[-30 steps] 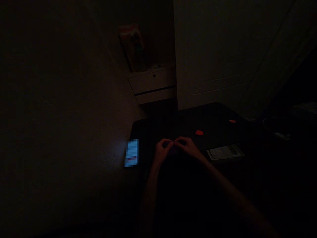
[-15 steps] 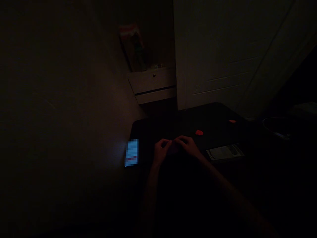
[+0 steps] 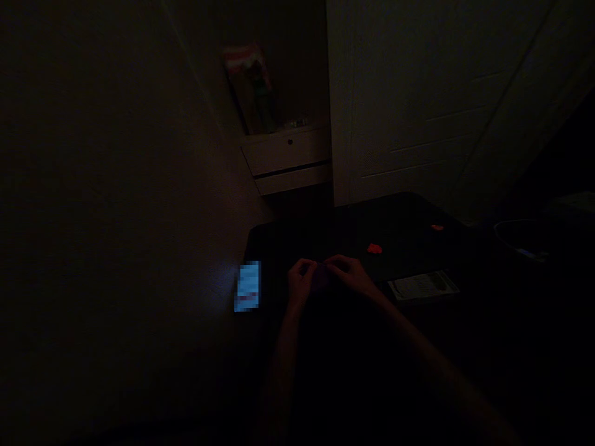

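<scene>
The scene is very dark. Between my hands is a thin purple sheet (image 3: 320, 280) that looks like paper, though the dark hides its exact kind and shape. My left hand (image 3: 301, 279) pinches its left side between thumb and fingers. On the upper right side, my right hand (image 3: 348, 270) pinches it in the same way. Both hands are over the near part of a dark table (image 3: 395, 214). A small crumpled-looking red-orange piece (image 3: 374, 248) lies on the table beyond my right hand.
A lit phone (image 3: 248, 286) with a blurred screen stands at the table's left, by the wall. Farther right lies a second small orange piece (image 3: 437, 227). A printed booklet or packet (image 3: 424, 285) is at the near right edge. White drawers (image 3: 290, 152) and a pale panel (image 3: 400, 124) stand behind.
My left hand has shifted slightly left, away from the right hand, so more of the purple sheet shows between them. The right hand has barely moved.
</scene>
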The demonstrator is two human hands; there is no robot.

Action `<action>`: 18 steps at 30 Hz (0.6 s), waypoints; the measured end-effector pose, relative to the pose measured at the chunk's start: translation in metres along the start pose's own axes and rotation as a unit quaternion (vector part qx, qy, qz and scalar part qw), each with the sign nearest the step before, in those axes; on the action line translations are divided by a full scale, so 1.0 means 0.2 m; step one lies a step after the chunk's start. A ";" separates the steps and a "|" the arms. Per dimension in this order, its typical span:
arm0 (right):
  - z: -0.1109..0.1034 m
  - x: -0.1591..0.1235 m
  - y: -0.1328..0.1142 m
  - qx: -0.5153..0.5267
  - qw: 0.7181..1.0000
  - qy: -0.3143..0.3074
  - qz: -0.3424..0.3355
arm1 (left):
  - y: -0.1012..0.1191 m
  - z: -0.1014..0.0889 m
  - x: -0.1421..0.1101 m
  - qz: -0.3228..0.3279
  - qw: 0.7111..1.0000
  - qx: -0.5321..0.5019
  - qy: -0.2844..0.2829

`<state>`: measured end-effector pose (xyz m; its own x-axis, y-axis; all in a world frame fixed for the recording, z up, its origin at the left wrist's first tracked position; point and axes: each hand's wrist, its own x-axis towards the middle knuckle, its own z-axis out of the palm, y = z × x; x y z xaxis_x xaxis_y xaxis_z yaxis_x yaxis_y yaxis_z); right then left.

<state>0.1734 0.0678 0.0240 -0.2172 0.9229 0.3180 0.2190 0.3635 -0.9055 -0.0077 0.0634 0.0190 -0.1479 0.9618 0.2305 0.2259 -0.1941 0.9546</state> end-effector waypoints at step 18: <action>0.05 -0.01 0.07 -0.179 0.972 0.149 -0.009 | -0.08 0.00 -0.01 0.096 0.994 0.050 0.036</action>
<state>0.1672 0.0687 0.0077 0.0507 0.8924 0.4483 0.5468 0.3508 -0.7602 -0.0105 0.0653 0.0038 -0.1600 0.8921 0.4226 0.3501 -0.3490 0.8693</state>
